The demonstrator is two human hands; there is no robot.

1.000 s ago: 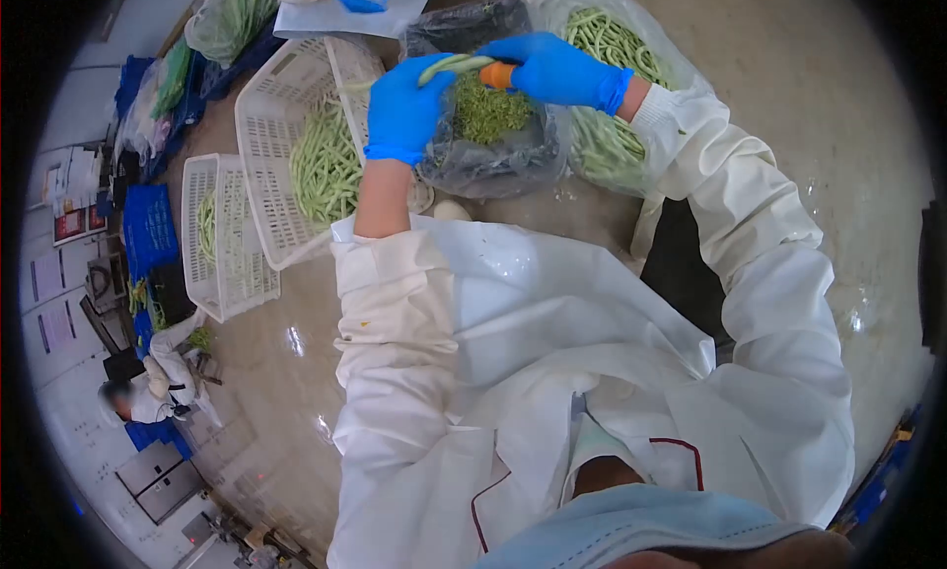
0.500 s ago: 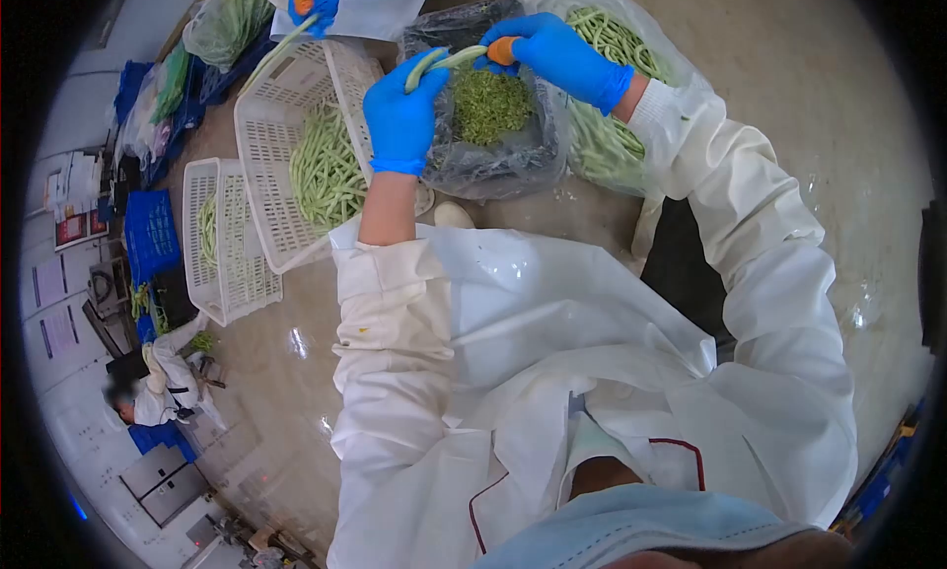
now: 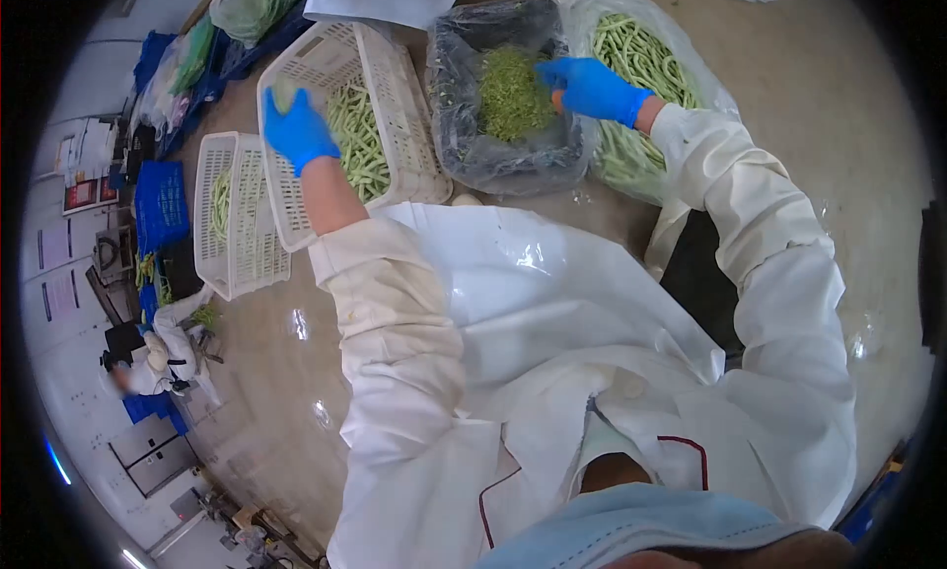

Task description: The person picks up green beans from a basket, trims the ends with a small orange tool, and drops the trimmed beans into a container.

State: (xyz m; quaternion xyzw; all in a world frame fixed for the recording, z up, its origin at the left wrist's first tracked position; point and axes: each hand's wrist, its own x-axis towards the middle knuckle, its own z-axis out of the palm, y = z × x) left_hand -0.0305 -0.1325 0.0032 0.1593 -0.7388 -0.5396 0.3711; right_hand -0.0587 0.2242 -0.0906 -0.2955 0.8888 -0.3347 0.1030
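Observation:
My left hand [image 3: 298, 133], in a blue glove, is over the left side of the larger white crate [image 3: 402, 106]. A motion-blurred pale green bean [image 3: 285, 94] shows between its thumb and fingers. Many long green beans [image 3: 360, 145] lie inside that crate. My right hand [image 3: 598, 89], also gloved in blue, is closed around a small orange object [image 3: 557, 101], mostly hidden by the fingers. It is above the right side of a bin lined with clear plastic [image 3: 513, 170], which holds a heap of small green trimmings [image 3: 513, 96].
A clear bag of long green beans [image 3: 641, 61] stands right of the lined bin. Left of the large crate is a smaller white crate [image 3: 242, 258] with some beans. A person in white [image 3: 173, 357] is far left. Bagged greens [image 3: 252, 7] lie at upper left.
My left hand has moved left from above the lined bin to the large crate, carrying the bean. My right hand has shifted right and down. Another person's gloved hand at the top has left view.

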